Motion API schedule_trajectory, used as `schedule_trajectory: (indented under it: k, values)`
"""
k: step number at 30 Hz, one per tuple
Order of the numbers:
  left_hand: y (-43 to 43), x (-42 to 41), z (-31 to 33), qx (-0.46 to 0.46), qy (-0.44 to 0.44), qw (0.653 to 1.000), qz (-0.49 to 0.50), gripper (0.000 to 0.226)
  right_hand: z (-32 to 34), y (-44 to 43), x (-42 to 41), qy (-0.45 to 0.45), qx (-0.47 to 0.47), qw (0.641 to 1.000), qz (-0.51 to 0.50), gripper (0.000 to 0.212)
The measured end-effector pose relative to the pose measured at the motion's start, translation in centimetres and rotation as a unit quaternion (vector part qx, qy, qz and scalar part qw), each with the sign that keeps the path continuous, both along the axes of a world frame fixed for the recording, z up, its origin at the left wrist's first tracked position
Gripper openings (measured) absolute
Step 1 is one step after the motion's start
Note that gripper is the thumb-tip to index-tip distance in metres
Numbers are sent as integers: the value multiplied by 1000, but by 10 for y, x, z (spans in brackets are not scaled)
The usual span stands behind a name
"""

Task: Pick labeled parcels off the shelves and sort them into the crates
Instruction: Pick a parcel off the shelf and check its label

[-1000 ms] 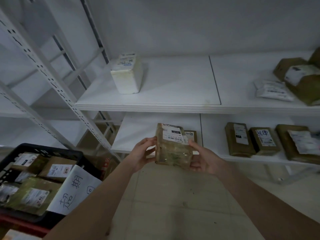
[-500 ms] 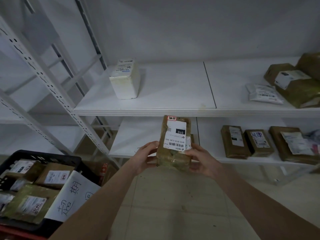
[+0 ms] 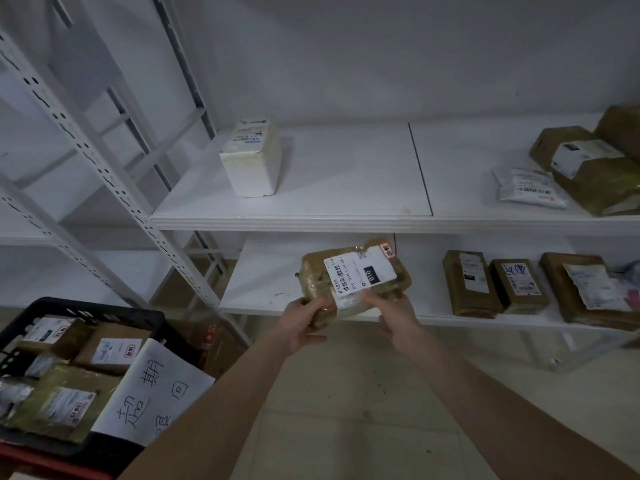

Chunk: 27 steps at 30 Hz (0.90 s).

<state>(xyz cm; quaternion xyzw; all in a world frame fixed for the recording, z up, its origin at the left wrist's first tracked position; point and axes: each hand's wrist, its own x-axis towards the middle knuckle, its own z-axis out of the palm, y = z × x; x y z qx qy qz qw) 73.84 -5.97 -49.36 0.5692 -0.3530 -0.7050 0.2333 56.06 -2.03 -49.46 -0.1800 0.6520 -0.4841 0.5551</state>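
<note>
Compared with half a second ago, the parcel has been spun from upright to lying slanted, label face-up and reading sideways, while the view has drifted a bit so the shelves sit further right. Biggest thing in shot is the white shelving [image 3: 329, 202]: one white foam box [image 3: 251, 157] alone on the upper board, brown parcels piled at its far right, three more brown ones on the lower board to the right. Down in the bottom left corner is the black crate [image 3: 104, 311], already loaded with labeled packages and wearing a handwritten paper sign [image 3: 152, 393]. Then the brown taped parcel [image 3: 353, 275] itself, held in mid-air in front of the lower shelf, well apart from the crate. Left hand [image 3: 303, 322] grips its near-left corner, right hand [image 3: 394, 320] pinches the near edge, both sets of fingers closed on it. Looks to me like the label-reading step, so next comes choosing a crate and swinging it down and left if it belongs there.
</note>
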Motion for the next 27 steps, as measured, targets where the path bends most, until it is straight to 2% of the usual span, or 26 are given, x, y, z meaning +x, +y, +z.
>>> schedule_trajectory:
  k: [3,4,7,9,11,14,16,19,23,27]
  values:
    - [-11,17,7,-5,-35,999,-23,31,-3,-1,-24,26,6,999,-37,95]
    - [-16,21,11,-6,-38,999,-37,33,-2,-1,-29,23,-4,999,-31,94]
    - [-29,24,23,-21,-33,996,-80,50,2,0,-38,10,-44,999,-9,61]
    - [-37,20,31,-34,-16,998,-53,71,5,1,-40,7,-55,998,-20,73]
    - [-43,15,35,-45,22,998,26,86,5,3,-41,-3,-54,998,-17,84]
    - [-41,4,37,-71,59,992,81,70,5,6,-36,-2,-45,999,8,59]
    - [-34,-4,33,-96,64,990,79,54,5,7,-31,-12,-33,999,10,44]
    - [-19,-13,25,-119,48,991,40,52,5,6,-24,-40,-19,999,5,31]
    - [-6,-16,14,-130,21,991,-2,54,1,3,-17,2,-5,1000,26,26]
    - [-5,-6,9,-125,4,992,-16,55,-5,1,-18,35,-11,998,58,37]
